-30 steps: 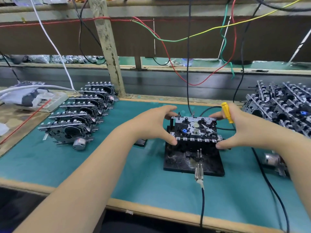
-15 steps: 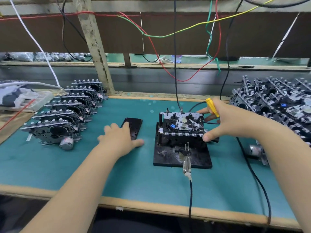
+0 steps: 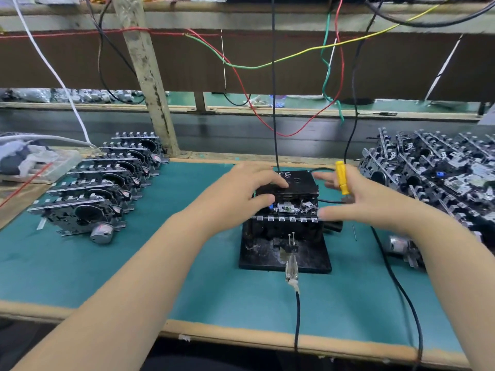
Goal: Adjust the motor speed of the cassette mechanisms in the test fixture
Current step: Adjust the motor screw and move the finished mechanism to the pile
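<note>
The cassette mechanism sits in the black test fixture at the middle of the green mat, with a black cassette lying flat on top of it. The left hand rests on that cassette, fingers curved over its top and thumb at its near edge; the right hand, beside the fixture, pinches a yellow screwdriver between 2 fingers, the others spread straight. Rows of mechanisms stand far left, a heap far right.
</note>
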{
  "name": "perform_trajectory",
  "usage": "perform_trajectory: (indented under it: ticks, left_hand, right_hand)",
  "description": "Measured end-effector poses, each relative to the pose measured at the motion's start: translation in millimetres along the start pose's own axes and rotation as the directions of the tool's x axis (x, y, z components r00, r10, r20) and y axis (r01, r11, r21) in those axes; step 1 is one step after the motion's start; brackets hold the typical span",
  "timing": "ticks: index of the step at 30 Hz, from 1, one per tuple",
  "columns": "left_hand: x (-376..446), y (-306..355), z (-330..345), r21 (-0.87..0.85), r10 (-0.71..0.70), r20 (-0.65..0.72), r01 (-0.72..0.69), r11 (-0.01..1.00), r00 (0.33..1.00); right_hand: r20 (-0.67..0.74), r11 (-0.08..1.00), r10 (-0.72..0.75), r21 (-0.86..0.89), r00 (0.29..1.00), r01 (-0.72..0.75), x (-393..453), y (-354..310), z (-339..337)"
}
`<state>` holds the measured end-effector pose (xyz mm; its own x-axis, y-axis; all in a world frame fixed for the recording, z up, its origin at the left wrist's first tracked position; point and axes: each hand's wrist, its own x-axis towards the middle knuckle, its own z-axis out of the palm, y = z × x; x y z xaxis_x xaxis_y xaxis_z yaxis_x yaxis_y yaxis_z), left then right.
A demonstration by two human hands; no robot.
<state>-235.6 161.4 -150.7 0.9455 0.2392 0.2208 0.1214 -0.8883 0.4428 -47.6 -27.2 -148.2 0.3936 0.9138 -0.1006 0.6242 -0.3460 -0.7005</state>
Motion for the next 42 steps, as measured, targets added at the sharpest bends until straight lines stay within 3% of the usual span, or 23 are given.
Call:
perform_trajectory:
  ticks: [2, 4, 7, 10, 22, 27, 32, 36, 42]
  left_hand:
    - [-0.5, -1.4, 2.2, 0.004, 0.004, 0.013, -0.004, 1.000, 1.000]
    - [-2.2, -1.6, 4.2, 0.021, 0.004, -0.003, -0.004, 1.000, 1.000]
    - [-2.5, -0.3, 5.6, 0.088, 0.050, 0.001, -0.050, 0.995, 0.999]
    - [-3.0, 1.3, 3.4, 0.157, 0.074, 0.050, -0.081, 0.984, 0.996]
    - [-4.6, -2.8, 7.2, 0.182, 0.080, 0.030, -0.085, 0.980, 0.996]
    - [-26.6, -12.0, 34.7, 0.131, 0.073, -0.093, -0.060, 0.990, 0.993]
    - [-38.2, -3.4, 61.3, -0.027, -0.074, -0.193, 0.070, 0.997, 0.978]
    - [-28.7, 8.3, 81.1, -0.280, -0.232, -0.297, 0.148, 0.948, 0.926]
    - [-27.3, 1.6, 94.3, -0.388, -0.228, -0.360, 0.077, 0.918, 0.905]
  right_hand:
    - [-0.200, 0.981, -0.095, 0.147, 0.975, 0.125, -4.7, -5.8, 8.1]
    - [-0.387, 0.969, -0.148, 0.128, 0.910, 0.212, -5.5, -10.7, 23.5]
    - [-0.512, 0.980, -0.155, 0.029, 0.845, 0.197, -0.8, -10.3, 46.7]
    - [-0.575, 0.973, -0.117, 0.098, 0.810, 0.210, 2.2, -8.1, 57.8]
    - [-0.615, 0.955, -0.110, 0.152, 0.780, 0.255, -1.5, -7.5, 68.5]
    - [-0.599, 0.952, -0.095, 0.178, 0.795, 0.248, -4.6, -8.0, 70.1]
    - [-0.599, 0.958, -0.074, 0.178, 0.797, 0.223, -5.6, -4.6, 72.0]
    - [-0.604, 0.949, -0.059, 0.213, 0.795, 0.232, -6.2, -4.2, 74.6]
    - [-0.583, 0.931, -0.042, 0.272, 0.811, 0.243, -14.2, -2.1, 80.8]
